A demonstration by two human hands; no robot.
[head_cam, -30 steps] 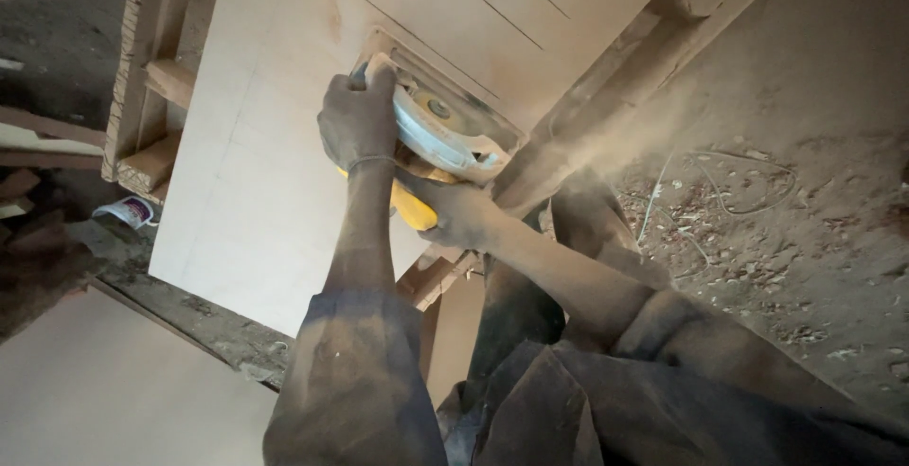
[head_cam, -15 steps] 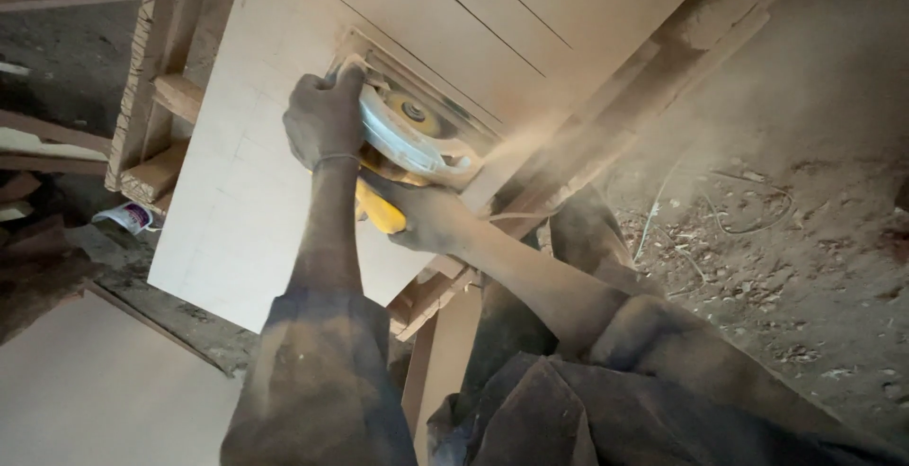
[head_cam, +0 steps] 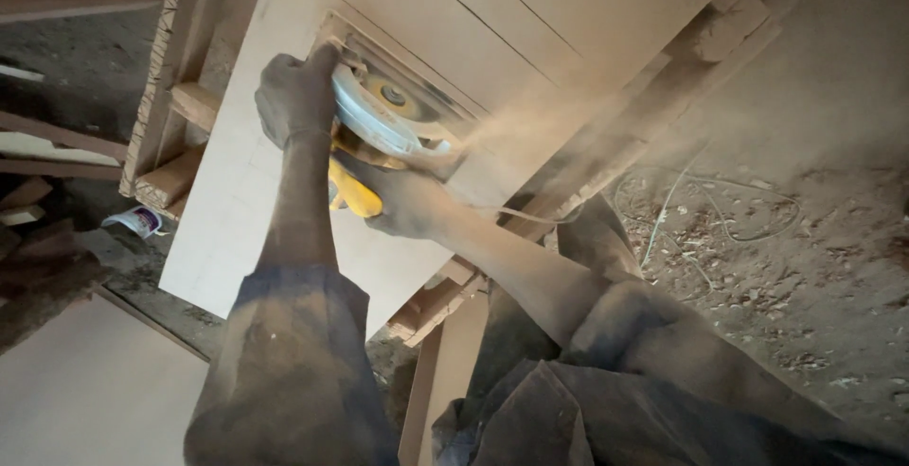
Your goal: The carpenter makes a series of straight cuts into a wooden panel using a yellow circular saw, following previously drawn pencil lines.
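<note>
Circular saw (head_cam: 383, 116) sits on the pale board (head_cam: 237, 201), upper middle of the frame, blade guard white, handle yellow. Board lies flat on a rough timber frame (head_cam: 170, 116) serving as desk, pencil lines running diagonally toward the upper right.

Left hand (head_cam: 295, 97) is closed over the front of the saw body, on its upper-left side, fingers wrapped tight. Right hand (head_cam: 402, 203) is closed on the yellow handle at the lower rear, just below the guard. Both grips full, no slack visible.

Saw long axis runs from lower left to upper right, roughly parallel to the drawn lines. Saw lies directly ahead of both hands; the left hand is the forward 1, the right sits behind it. Dust plume (head_cam: 511, 125) blows off to the right of the blade.

Thin cord (head_cam: 720, 229) loops on the dirt floor (head_cam: 814, 267) at right. Small can (head_cam: 137, 222) lies at the left, below the frame.
</note>
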